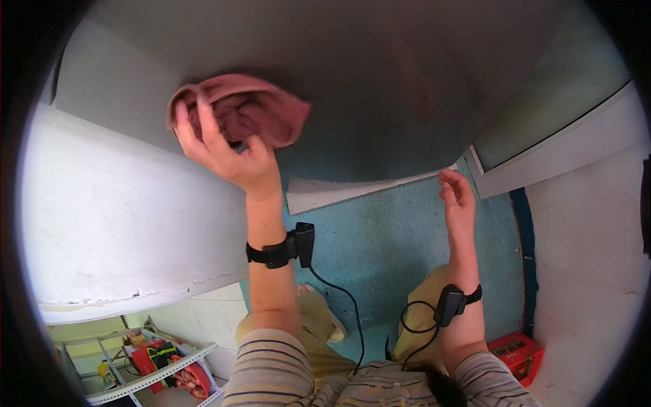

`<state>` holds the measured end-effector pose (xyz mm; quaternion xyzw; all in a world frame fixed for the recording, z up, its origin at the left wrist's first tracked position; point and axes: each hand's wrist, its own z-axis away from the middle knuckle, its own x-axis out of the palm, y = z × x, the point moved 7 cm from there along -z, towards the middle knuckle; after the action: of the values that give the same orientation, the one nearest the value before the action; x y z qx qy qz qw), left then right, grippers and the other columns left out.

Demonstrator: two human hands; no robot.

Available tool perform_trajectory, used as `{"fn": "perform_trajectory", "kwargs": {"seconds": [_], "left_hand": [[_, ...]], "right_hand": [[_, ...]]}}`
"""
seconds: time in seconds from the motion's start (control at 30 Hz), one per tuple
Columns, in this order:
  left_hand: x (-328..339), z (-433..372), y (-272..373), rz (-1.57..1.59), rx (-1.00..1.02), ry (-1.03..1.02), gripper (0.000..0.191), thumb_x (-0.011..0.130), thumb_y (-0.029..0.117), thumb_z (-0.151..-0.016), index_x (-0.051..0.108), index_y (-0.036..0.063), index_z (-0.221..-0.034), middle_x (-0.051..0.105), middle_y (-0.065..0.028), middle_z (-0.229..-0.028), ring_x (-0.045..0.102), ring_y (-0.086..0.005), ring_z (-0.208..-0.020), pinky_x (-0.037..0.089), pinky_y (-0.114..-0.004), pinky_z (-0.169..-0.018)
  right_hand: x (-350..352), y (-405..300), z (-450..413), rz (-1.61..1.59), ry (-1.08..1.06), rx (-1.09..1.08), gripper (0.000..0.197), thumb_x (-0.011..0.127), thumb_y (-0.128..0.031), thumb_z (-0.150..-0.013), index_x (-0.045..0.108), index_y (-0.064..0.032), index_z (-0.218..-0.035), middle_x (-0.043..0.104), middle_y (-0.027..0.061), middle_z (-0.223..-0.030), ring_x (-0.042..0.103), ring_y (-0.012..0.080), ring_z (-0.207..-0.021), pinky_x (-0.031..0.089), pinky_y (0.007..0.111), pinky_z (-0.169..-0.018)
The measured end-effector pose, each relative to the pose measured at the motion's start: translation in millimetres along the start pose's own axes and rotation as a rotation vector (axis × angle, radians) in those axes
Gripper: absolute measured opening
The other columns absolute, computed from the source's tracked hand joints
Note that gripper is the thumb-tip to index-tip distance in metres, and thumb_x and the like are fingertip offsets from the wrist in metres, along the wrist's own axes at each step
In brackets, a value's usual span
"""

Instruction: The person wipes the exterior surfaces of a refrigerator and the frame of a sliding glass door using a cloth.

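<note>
My left hand (229,157) grips a bunched pink cloth (285,119) between thumb and fingers. The cloth lies against a large, smooth dark grey panel (356,61), which carries a faint reddish reflection. Off to the right, my right hand (459,196) is held near the panel's lower edge with loosely curled fingers and nothing visible in it. Its fingertips are close to the far end of a white strip (325,193) at floor level; whether they touch it cannot be told. A black strapped device with a cable is on each forearm.
White walls (137,213) flank me, with a pale-framed glazed panel (559,117) at the right. Blue floor (376,244) lies below. A red box (519,351) sits by the right wall. A metal rack (152,379) holding packages stands lower left.
</note>
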<state>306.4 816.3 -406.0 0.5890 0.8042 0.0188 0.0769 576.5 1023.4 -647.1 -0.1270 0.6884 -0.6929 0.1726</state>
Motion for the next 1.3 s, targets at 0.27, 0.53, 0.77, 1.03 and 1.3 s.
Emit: {"fn": "perform_trajectory", "kwargs": {"seconds": [0.27,0.53,0.77,1.03,1.3], "left_hand": [[65.5,86.8,76.0,0.047,0.121,-0.265,0.069,0.080,0.020,-0.067,0.064,0.0280,-0.134,0.044,-0.0083,-0.141,0.035,-0.0422,-0.137,0.033,-0.060,-0.108],[48.6,232.9,25.4,-0.048,-0.216,-0.330,0.077,0.074,0.010,-0.075,0.047,0.0160,-0.147,0.028,-0.0219,-0.156,0.024,-0.0483,-0.145,0.021,-0.062,-0.118],[8.6,340.4,-85.2,-0.010,-1.084,-0.054,0.073,0.060,0.010,-0.089,0.028,-0.0053,-0.153,0.016,-0.0292,-0.162,0.022,-0.0442,-0.149,0.022,-0.047,-0.123],[64.8,522.4,-50.7,0.796,-2.102,0.234,0.041,0.054,0.034,-0.102,0.053,0.0055,-0.132,0.061,-0.0110,-0.124,0.059,-0.0286,-0.111,0.051,-0.045,-0.096],[69.9,461.0,-56.9,0.765,-2.272,0.535,0.022,0.047,0.035,-0.102,0.057,0.0161,-0.096,0.062,-0.0017,-0.079,0.055,-0.0180,-0.064,0.042,-0.035,-0.054]], "right_hand": [[24.1,10.1,-1.1,0.013,-0.108,-0.012,0.026,0.057,-0.017,-0.102,0.062,-0.0065,-0.126,0.065,0.0038,-0.123,0.060,0.0159,-0.116,0.047,0.030,-0.094],[25.2,-17.7,23.7,0.051,-0.121,0.020,0.024,0.057,-0.010,-0.101,0.064,-0.0039,-0.122,0.067,0.0055,-0.118,0.061,0.0154,-0.111,0.047,0.029,-0.098],[24.4,-26.8,38.3,0.085,-0.181,0.014,0.023,0.056,-0.009,-0.101,0.063,-0.0018,-0.122,0.067,0.0065,-0.117,0.062,0.0155,-0.112,0.046,0.029,-0.099],[62.0,-23.2,43.9,0.086,-0.278,0.000,0.021,0.056,-0.009,-0.102,0.064,-0.0010,-0.119,0.069,0.0062,-0.114,0.062,0.0150,-0.111,0.047,0.027,-0.094],[55.6,-12.5,40.4,0.119,-0.290,0.010,0.024,0.055,-0.017,-0.104,0.063,-0.0051,-0.123,0.068,0.0054,-0.118,0.063,0.0162,-0.114,0.048,0.032,-0.095]]}}
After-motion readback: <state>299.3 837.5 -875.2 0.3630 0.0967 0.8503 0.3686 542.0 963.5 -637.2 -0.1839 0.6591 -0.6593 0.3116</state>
